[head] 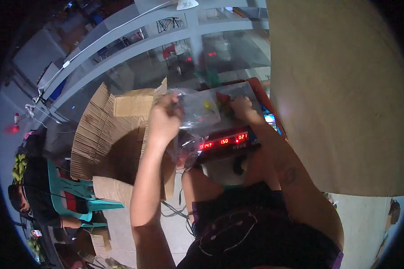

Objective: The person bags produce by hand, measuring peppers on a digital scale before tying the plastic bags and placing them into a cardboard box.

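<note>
A digital scale with a lit red display (224,141) and a grey metal plate (237,88) stands before me at knee height. My left hand (166,112) is closed on a clear plastic bag (192,114), which spreads over the left part of the plate and hangs down past the scale's left end. My right hand (244,107) is over the right part of the plate, fingers curled beside small red (223,98) and yellow-green pieces (226,108), blurred. Whether it grips one of them cannot be made out. A small yellow piece (207,105) shows by the bag.
An open cardboard box (91,134) stands at the left of the scale. A large brown board (336,101) rises at the right. A phone with a lit screen (270,119) lies beside the scale. A person sits on a teal plastic chair (59,188) at the far left.
</note>
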Tool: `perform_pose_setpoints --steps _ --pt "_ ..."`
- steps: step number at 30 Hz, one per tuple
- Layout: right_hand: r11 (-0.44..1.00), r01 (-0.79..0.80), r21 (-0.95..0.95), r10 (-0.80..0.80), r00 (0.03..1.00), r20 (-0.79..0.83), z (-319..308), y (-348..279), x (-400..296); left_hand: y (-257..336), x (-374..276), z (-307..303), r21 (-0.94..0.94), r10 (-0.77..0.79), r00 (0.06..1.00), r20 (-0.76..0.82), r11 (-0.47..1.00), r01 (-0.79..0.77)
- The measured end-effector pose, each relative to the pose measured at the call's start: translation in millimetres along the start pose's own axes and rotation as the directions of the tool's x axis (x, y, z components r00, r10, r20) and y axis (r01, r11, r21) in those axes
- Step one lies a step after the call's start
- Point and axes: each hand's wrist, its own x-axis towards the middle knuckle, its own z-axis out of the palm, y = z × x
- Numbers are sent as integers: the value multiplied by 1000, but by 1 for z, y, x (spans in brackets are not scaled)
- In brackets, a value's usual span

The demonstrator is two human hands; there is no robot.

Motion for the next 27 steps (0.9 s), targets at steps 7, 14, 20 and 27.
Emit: perform_pose_setpoints --steps 7,14,20,27 --pt "901 -144 408 196 977 -88 -58 2 -39 -10 6 30 296 -84 991 102 954 50" --pt "-599 319 734 262 945 -196 -105 -50 -72 -21 13 53 335 -134 963 233 941 50" --pt "-187 385 904 83 923 -377 -71 -84 -77 -18 18 67 61 -167 960 226 986 157" --pt "264 546 795 -500 782 -371 -109 -86 -81 -2 15 52 65 -128 878 462 992 110"
